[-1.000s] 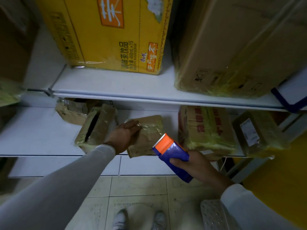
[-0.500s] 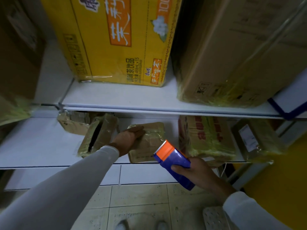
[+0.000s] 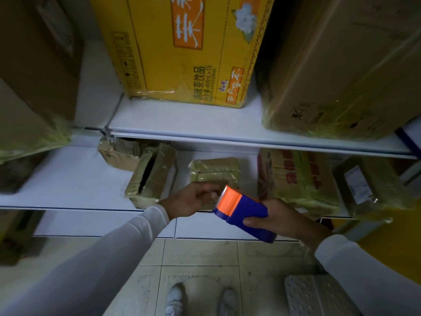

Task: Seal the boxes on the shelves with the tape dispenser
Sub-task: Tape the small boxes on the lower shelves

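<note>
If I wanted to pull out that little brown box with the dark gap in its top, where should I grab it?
Probably by its two long sides near the front end, coming from the aisle. The open box lies lengthwise with that end at the lower shelf edge. Keep fingers off the top: the flaps are parted, so they'd likely give way.

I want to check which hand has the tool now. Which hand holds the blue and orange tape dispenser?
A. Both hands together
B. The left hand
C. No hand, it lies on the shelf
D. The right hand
D: the right hand grips the blue body of the tape dispenser, while the left hand is at the small box.
</note>
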`<state>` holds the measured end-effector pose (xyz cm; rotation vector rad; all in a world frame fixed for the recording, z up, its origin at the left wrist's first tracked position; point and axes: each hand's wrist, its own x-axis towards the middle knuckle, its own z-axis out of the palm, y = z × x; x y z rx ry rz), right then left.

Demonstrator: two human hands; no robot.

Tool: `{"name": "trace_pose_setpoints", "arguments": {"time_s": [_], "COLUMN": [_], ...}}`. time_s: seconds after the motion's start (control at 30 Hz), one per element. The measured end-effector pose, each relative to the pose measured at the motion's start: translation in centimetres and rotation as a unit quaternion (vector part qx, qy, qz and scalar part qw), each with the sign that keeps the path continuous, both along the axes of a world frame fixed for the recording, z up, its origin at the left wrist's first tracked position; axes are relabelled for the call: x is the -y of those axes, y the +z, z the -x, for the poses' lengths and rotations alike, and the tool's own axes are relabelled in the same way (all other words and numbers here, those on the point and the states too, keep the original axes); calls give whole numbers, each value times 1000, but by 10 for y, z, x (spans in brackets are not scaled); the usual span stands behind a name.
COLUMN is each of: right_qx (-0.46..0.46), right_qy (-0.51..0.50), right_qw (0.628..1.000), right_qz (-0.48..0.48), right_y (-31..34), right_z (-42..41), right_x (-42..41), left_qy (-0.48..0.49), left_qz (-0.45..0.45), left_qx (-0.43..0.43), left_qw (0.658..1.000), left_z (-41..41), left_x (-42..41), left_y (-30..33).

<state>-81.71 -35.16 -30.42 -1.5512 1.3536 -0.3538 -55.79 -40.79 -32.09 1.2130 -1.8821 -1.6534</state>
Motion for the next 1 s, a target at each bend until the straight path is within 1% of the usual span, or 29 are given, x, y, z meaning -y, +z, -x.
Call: {"name": "trace_pose_setpoints", "arguments": {"time_s": [0.07,0.13,0.2,0.27,0.33,0.43,0.5,0.63,0.77,0.87,0.93,1.0], "right_qx": [4,5,0,-13,-21,1,-3,-32,-31,-4,-8,-21], "right_qy": [12,29,52,72,85,83,88,106,95,89,77,80], "right_qw": [1000,1000,999,997,996,996,995,992,994,991,989,989], "right_qz": [-9,-11,-9,-7,-11,-42,-54,-60,-49,-96,-130,-126], "right_y": [2,3,5,8,12,19,27,38,41,38,34,28], "right_z": [-2,-5,-7,-9,-10,-11,-11,6,32,36,32,27], "right_x": [4,9,15,21,26,39,55,88,112,133,142,148], "left_qy": [-11,-18,-6,15,42,104,140,230,309,367,403,411], "left_qz": [-33,-50,-54,-45,-16,14,22,17,-14,-45,-60,-49], "left_qx": [-40,-46,-45,-49,-41,-29,-32,-75,-34,-40,-35,-13], "left_qw": [999,998,998,998,998,994,989,970,950,928,913,910], "left_z": [-2,-4,-7,-8,-8,-7,-5,-21,-47,-34,-26,-25], "left_x": [-1,-3,-4,-6,-7,-6,-1,13,27,39,45,46], "left_y": [1,1,0,0,0,0,1,0,-16,-22,-26,-30]}}
